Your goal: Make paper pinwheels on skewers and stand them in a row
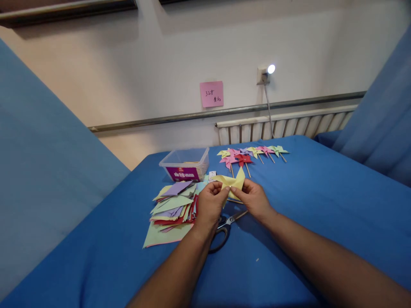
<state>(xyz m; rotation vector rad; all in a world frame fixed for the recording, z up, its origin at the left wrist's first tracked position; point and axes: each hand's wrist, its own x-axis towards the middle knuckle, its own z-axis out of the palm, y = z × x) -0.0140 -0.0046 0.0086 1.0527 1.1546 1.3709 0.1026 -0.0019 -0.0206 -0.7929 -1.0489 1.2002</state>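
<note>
Between both hands is a yellow paper pinwheel (236, 182), raised a little above the blue cloth. My left hand (212, 200) pinches its left side, thumb near the centre. On the other side my right hand (256, 197) grips the paper with thumb and fingers, its thumb also close to the middle. Below the hands lie black-handled scissors (228, 221), partly hidden by my left forearm. A thin wooden stick (235, 201) shows just under the pinwheel.
Left of my hands is a stack of coloured paper squares (175, 209). Behind it stands a clear plastic box (184, 164) with a purple label. Several finished pinwheels on sticks (244, 159) lie at the back. A radiator (289, 124) runs along the wall.
</note>
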